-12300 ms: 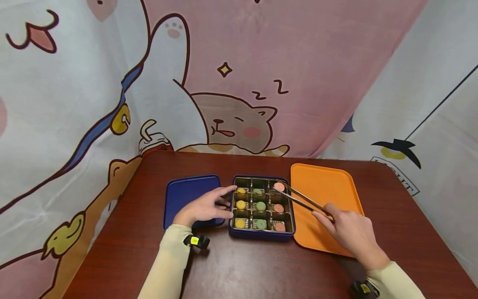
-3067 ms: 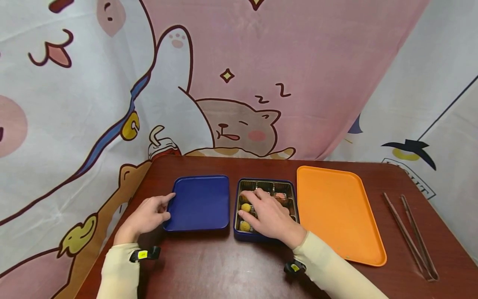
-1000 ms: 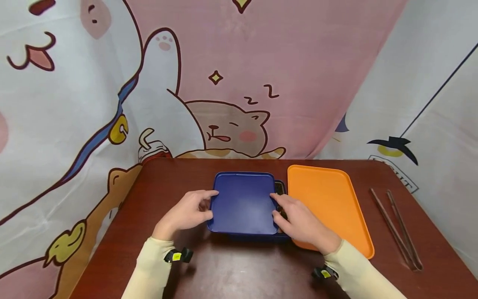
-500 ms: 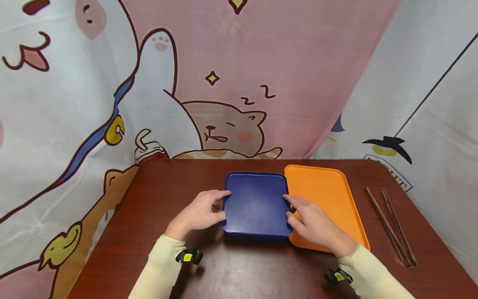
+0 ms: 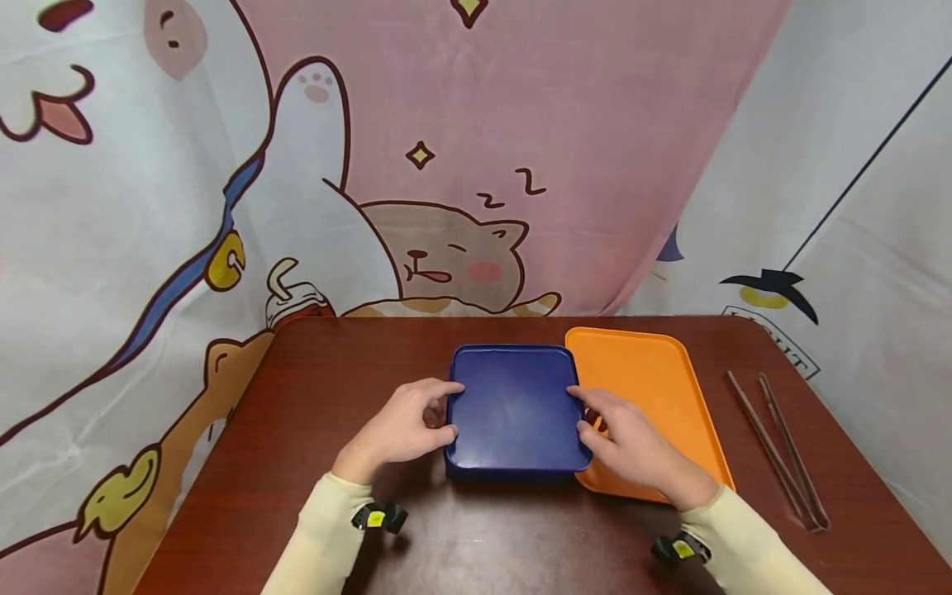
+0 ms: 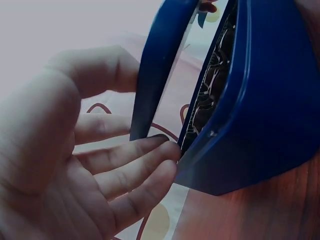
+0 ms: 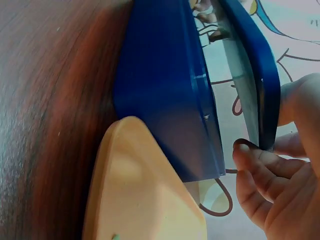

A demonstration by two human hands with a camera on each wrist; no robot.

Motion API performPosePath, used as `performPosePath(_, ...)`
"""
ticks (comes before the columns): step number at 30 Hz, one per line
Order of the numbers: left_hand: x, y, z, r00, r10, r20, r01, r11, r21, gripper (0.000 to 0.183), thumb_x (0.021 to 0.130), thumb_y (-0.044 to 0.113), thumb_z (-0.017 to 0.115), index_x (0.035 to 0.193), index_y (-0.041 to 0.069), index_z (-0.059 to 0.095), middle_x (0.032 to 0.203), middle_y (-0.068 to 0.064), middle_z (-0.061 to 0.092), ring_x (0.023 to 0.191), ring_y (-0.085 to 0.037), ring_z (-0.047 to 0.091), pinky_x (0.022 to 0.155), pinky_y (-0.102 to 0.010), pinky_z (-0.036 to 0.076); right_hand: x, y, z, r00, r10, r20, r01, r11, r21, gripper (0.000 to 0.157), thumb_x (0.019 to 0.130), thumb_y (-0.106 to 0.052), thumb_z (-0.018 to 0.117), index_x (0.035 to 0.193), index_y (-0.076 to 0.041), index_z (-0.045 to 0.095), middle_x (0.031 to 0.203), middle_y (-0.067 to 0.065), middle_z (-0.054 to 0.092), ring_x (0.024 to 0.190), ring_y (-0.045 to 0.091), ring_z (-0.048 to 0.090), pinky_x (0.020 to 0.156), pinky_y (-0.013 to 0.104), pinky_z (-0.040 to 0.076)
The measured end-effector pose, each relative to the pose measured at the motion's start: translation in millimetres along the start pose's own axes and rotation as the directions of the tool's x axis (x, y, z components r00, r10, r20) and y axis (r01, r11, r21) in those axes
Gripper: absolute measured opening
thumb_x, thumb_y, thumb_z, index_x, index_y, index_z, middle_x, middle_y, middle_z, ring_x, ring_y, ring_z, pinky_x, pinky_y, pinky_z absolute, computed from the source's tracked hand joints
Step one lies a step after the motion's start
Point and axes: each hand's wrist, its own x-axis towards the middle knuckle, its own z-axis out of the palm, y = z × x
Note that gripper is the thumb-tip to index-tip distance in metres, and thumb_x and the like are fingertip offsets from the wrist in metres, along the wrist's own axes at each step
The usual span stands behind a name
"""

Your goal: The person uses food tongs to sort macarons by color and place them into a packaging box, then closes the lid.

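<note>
A dark blue square lid [image 5: 513, 405] hovers just over the matching blue box [image 5: 509, 477]. My left hand [image 5: 397, 423] holds the lid's left edge between thumb and fingers, and my right hand [image 5: 635, 438] grips its right edge. In the left wrist view a gap shows between the lid [image 6: 162, 65] and the box [image 6: 270, 95], with the dark shiny insert [image 6: 216, 75] inside. The right wrist view shows the same gap, the lid [image 7: 269, 85] standing clear of the box [image 7: 160, 80]. From above, the lid hides the box's contents.
An orange tray [image 5: 640, 364] lies right up beside the box, partly under my right hand. Metal tongs [image 5: 788, 459] rest on the brown table [image 5: 349, 355] farther right. A cartoon-printed cloth [image 5: 580, 107] hangs behind the table.
Both hands have carried the lid rightward until it lines up over the box, covering the insert seen earlier. Over the last half second it has barely shifted. Earlier, the right hand put the tongs down.
</note>
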Motion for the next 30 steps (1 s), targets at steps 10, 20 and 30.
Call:
performPosePath(10, -3.2, -7.5, -7.2, 0.995, 0.086, -0.041, -0.090, 0.991, -0.098, 0.042, 0.098, -0.002, 0.058, 0.137, 0.011, 0.070, 0.109, 0.001, 0.069, 0.092, -0.012, 0.064, 0.083, -0.032, 0.057, -1.2, -3.9, -17.3, 0.999, 0.051, 0.009, -0.051, 0.976, 0.212, 0.043, 0.103, 0.007, 0.045, 0.140, -0.002, 0.065, 0.115, 0.008, 0.072, 0.088, 0.014, 0.065, 0.074, 0.027, 0.056)
performPosePath(20, -1.0, -5.6, -6.6, 0.977, 0.140, -0.160, -0.151, 0.987, -0.060, 0.029, 0.096, 0.002, 0.074, 0.122, 0.014, 0.077, 0.112, 0.002, 0.075, 0.090, -0.010, 0.069, 0.078, -0.031, 0.061, 0.4, -4.8, -20.9, 0.992, -0.097, -0.075, 0.104, 0.990, 0.095, 0.037, 0.097, 0.004, 0.069, 0.132, -0.005, 0.069, 0.106, -0.001, 0.075, 0.083, 0.004, 0.066, 0.070, 0.027, 0.059)
performPosePath(30, 1.8, 1.4, -7.5, 0.925, 0.216, -0.313, -0.227, 0.974, 0.003, 0.011, 0.100, 0.010, 0.072, 0.090, 0.013, 0.070, 0.092, 0.003, 0.062, 0.073, -0.008, 0.055, 0.061, -0.030, 0.052, 9.6, -16.2, -14.5, 0.938, -0.156, -0.308, 0.162, 0.987, -0.008, 0.019, 0.102, 0.000, 0.065, 0.095, -0.018, 0.064, 0.086, -0.009, 0.052, 0.075, 0.005, 0.046, 0.061, 0.024, 0.041)
